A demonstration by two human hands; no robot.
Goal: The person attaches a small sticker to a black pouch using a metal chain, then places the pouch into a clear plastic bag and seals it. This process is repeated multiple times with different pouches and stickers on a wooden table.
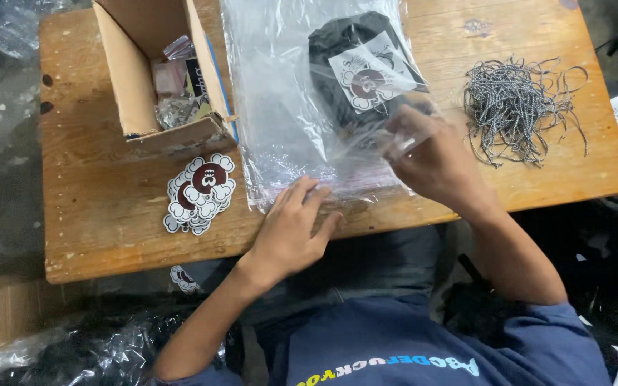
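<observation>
Pressing flat, your left hand (291, 232) pins the open edge of the clear plastic bag (287, 107) to the wooden surface (101, 179), gripping nothing, so the bag stays put. Your right hand (434, 157) pinches the film near the dark folded garment (352, 50) inside. Flower-shaped stickers (200, 193) and grey cords (520, 107) lie nearby.

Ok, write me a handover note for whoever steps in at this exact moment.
Left hand: flat on the near edge of the clear plastic bag, pressing it to the wooden table.
Right hand: fingers inside the bag's mouth.
Done: folded black garment with its printed card is in the bag.
Left: bag mouth not yet closed.
Nearby: sticker stack left of the bag, cardboard box behind it, cord pile to the right.
</observation>
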